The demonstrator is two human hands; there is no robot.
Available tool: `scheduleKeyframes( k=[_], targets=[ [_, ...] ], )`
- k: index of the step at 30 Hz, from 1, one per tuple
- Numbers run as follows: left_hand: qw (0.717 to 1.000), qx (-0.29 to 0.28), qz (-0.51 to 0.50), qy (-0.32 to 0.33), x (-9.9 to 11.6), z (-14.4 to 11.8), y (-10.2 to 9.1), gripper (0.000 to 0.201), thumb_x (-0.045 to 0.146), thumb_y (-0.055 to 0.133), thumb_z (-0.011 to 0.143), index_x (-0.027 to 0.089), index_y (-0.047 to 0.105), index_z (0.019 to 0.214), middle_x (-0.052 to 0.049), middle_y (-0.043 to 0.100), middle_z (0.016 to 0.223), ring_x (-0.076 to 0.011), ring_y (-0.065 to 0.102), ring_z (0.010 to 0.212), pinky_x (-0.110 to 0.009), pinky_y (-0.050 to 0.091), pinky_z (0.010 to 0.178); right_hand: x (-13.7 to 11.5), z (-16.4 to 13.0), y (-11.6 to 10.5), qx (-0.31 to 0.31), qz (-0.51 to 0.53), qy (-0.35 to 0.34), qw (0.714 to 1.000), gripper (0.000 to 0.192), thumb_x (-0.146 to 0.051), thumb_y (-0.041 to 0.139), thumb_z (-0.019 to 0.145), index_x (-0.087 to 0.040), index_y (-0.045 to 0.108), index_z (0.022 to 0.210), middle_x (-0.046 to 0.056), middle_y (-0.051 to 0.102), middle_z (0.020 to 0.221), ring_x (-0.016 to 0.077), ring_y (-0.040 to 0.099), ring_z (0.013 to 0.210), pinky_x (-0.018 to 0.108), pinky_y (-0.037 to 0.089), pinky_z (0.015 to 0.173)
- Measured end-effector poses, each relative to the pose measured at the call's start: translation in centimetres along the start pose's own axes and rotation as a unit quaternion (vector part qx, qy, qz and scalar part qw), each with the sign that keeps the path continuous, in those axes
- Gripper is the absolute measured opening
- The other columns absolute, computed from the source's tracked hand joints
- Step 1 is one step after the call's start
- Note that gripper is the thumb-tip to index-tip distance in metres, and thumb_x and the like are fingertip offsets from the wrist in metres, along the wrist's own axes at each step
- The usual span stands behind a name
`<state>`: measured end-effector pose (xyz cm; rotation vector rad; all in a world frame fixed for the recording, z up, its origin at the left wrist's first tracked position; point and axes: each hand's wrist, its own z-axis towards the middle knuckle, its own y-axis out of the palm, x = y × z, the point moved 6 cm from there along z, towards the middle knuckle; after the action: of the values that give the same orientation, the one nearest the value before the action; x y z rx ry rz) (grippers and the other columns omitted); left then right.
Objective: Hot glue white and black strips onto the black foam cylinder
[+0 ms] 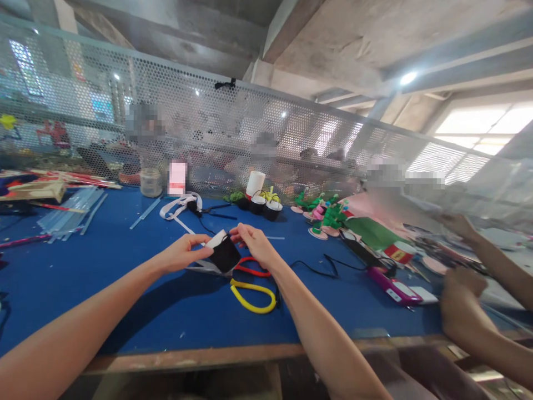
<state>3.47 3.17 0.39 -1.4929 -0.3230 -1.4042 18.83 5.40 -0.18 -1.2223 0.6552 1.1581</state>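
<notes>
left hand (183,253) and right hand (255,243) raised together just above the blue table (125,289), both pinched on one small black piece (225,254) with a white edge, held between them; left thumb and fingers closed on its upper left, right fingertips closed on its upper right. directly beneath the piece, on the table: red-handled scissors (252,266) and, nearer the front edge, a yellow loop (254,295), touching or overlapping a thin black cord (316,269) trailing off to the right. farther back: a white strap (180,206), a white roll (255,183), small black cups (266,208), a glass jar (150,182), clear sticks (70,214) at far left. to the right: green and pink craft pieces (327,214) and a pink tool (393,289). at the right edge, two hands of another person (462,294), well apart from the black piece, grip not discernible. perforated metal screen (258,128) standing along the table's far side.
</notes>
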Motion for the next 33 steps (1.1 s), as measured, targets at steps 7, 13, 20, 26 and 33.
scheduleKeyframes(
  k=[7, 13, 20, 26, 33],
  targets=[
    [0.996, -0.079, -0.041, -0.031, 0.2, -0.5, 2.1, 0.025, 0.032, 0.052, 0.071, 0.012, 0.061, 0.083, -0.001, 0.059, 0.077, -0.0141, 0.050, 0.071, -0.023, 0.039, 0.068, -0.4, -0.8, 2.1, -0.081, 0.207, 0.065, 0.973, 0.058, -0.059, 0.024, 0.080, -0.016, 0.056, 0.100, 0.011, 0.064, 0.098, 0.0164, 0.059, 0.090, 0.031, 0.044, 0.076],
    [0.987, -0.141, -0.069, -0.029, 0.9, -0.9, 3.5, 0.022, 0.033, 0.054, 0.070, 0.012, 0.060, 0.070, 0.002, 0.053, 0.063, -0.0118, 0.046, 0.062, -0.021, 0.036, 0.061, -1.2, -0.4, 2.6, -0.079, 0.225, 0.019, 0.971, 0.060, -0.055, 0.015, 0.083, -0.015, 0.053, 0.105, 0.012, 0.058, 0.110, 0.0156, 0.055, 0.099, 0.030, 0.044, 0.077],
    [0.981, -0.072, -0.173, -0.058, 0.5, -0.7, 2.3, 0.021, 0.034, 0.059, 0.065, 0.014, 0.061, 0.072, -0.001, 0.060, 0.070, -0.0141, 0.052, 0.069, -0.026, 0.040, 0.071, 1.9, 1.3, -1.7, 0.065, -0.194, 0.042, 0.978, 0.031, -0.035, 0.036, 0.084, -0.016, 0.058, 0.074, 0.005, 0.064, 0.066, 0.0129, 0.058, 0.059, 0.025, 0.043, 0.061],
    [0.989, 0.135, -0.053, -0.035, -1.0, 0.4, -1.6, 0.024, 0.034, 0.054, 0.066, 0.013, 0.061, 0.077, -0.001, 0.060, 0.073, -0.0145, 0.051, 0.072, -0.025, 0.039, 0.071, 5.4, 1.6, -4.0, 0.053, -0.378, 0.116, 0.917, 0.019, -0.032, 0.059, 0.066, -0.016, 0.055, 0.056, 0.010, 0.063, 0.068, 0.0208, 0.060, 0.070, 0.026, 0.040, 0.058],
    [0.980, 0.152, 0.125, -0.027, -2.8, 0.6, -2.3, 0.023, 0.035, 0.050, 0.067, 0.014, 0.058, 0.062, 0.003, 0.053, 0.058, -0.0137, 0.046, 0.062, -0.022, 0.036, 0.061, 5.4, 1.9, -3.5, 0.095, -0.333, 0.125, 0.930, 0.016, -0.011, 0.054, 0.063, -0.012, 0.056, 0.078, 0.012, 0.065, 0.079, 0.0214, 0.061, 0.074, 0.027, 0.043, 0.060]
  ],
)
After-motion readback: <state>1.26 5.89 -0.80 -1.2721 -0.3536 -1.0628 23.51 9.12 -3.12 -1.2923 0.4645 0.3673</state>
